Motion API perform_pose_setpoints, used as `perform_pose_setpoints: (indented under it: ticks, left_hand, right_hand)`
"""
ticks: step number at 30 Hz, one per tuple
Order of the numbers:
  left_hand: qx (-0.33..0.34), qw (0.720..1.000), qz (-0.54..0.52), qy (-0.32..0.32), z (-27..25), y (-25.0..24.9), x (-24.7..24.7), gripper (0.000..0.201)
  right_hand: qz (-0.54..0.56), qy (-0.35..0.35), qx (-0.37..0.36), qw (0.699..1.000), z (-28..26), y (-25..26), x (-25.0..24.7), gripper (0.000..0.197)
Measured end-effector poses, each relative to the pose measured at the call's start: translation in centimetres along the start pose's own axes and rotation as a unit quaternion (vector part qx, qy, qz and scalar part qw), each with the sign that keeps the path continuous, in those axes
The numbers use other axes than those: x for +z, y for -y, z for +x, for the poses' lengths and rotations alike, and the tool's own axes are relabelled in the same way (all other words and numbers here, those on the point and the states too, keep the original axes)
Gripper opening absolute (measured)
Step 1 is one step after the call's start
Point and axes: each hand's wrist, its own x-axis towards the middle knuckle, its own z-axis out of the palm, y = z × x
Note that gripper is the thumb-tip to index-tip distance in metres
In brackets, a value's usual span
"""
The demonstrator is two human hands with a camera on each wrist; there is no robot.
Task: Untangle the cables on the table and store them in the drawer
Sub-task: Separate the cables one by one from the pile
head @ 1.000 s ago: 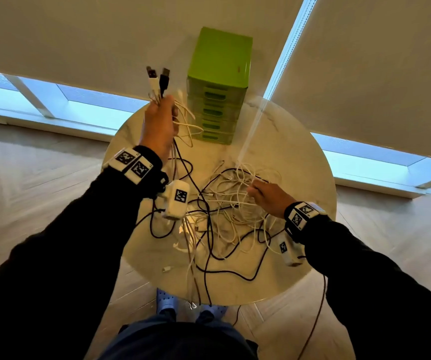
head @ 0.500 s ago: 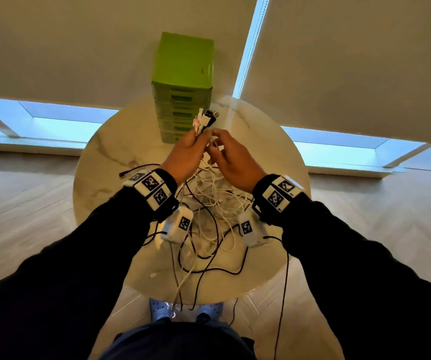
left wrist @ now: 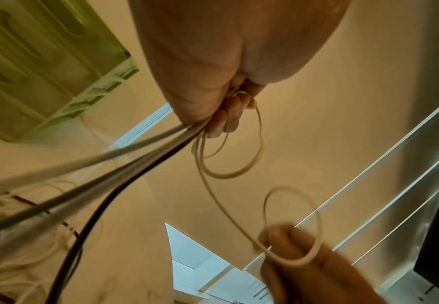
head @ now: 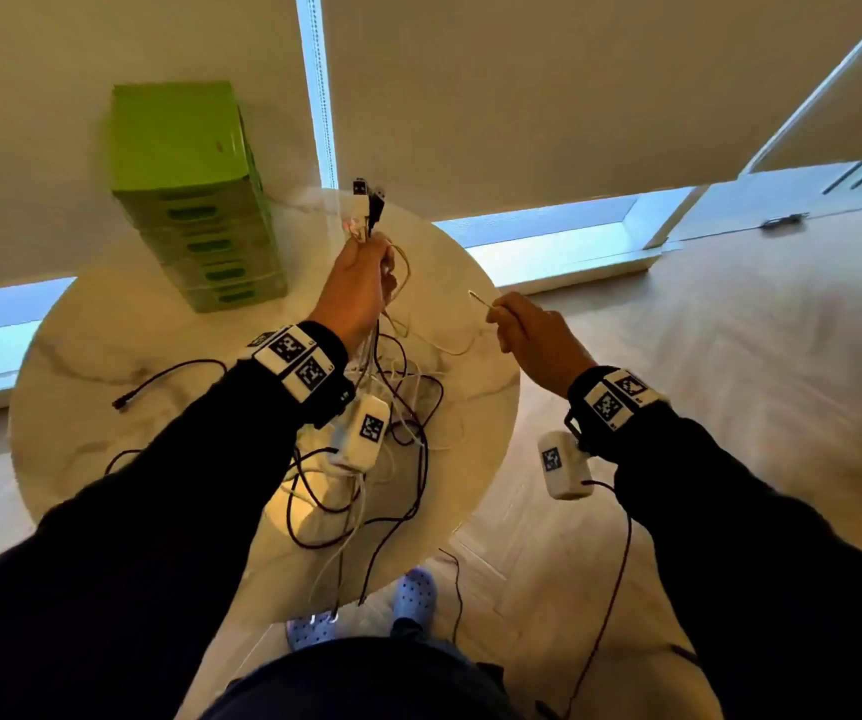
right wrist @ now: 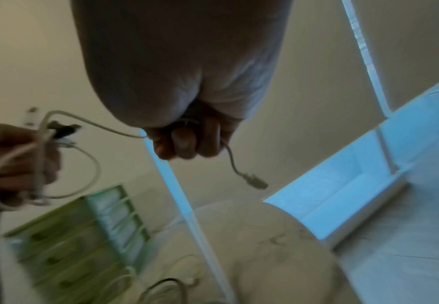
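My left hand [head: 361,283] is raised above the round table and grips a bundle of black and white cables [left wrist: 135,148], whose USB plugs [head: 366,205] stick up out of the fist. To its right, my right hand [head: 517,324] pinches a thin white cable [left wrist: 239,164] near its end, and the small plug [right wrist: 254,182] hangs free past the fingers. That cable runs in a slack loop back to the left hand. The rest of the tangle [head: 392,433] hangs from the left hand onto the table. The green drawer unit [head: 195,200] stands at the table's back left, all drawers closed.
The marble table [head: 107,345] carries a loose black cable end [head: 159,381] on its left side. Several cables trail over the near edge toward my feet [head: 413,595]. Behind the table are blinds and a low window sill [head: 548,241]. Wooden floor lies to the right.
Half a second ago both hands met at the plugs. Now my right hand has moved off to the right, drawing the thin white cable out of the bundle. The left hand still holds the bundle up.
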Motion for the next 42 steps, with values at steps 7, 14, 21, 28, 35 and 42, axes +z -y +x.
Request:
perform_pose_setpoints:
  ticks: [7, 14, 21, 28, 35, 42]
  left_hand:
    - [-0.031, 0.998, 0.039, 0.037, -1.4, 3.0, 3.8, 0.031]
    - [-0.079, 0.995, 0.026, 0.054, -3.6, 5.8, 6.7, 0.032]
    - [-0.06, 0.998, 0.01, 0.02, -2.8, 5.2, 5.7, 0.035]
    - [-0.029, 0.994, 0.089, -0.049, -1.3, 5.7, 2.8, 0.033]
    - [-0.032, 0.999, -0.003, -0.018, -1.2, 5.2, 1.5, 0.039]
    - [-0.071, 0.993, -0.087, 0.042, -2.1, 4.8, 1.1, 0.04]
  right_hand:
    - [-0.091, 0.253, 0.223, 0.937, -6.9, -9.9, 0.9, 0.028]
    - [0.074, 0.166, 0.053, 0.982, -4.5, -1.4, 2.2, 0.044]
    - [0.087, 0.16, -0.002, 0.983, -4.7, 1.3, 4.8, 0.014]
    - [0.147, 0.133, 0.043, 0.979, -3.4, 1.6, 1.7, 0.02]
    - [-0.186, 0.348, 0.217, 0.893, -4.5, -4.7, 2.5, 0.025]
    - [0.107, 0.237, 0.067, 0.963, -2.4, 1.0, 3.9, 0.042]
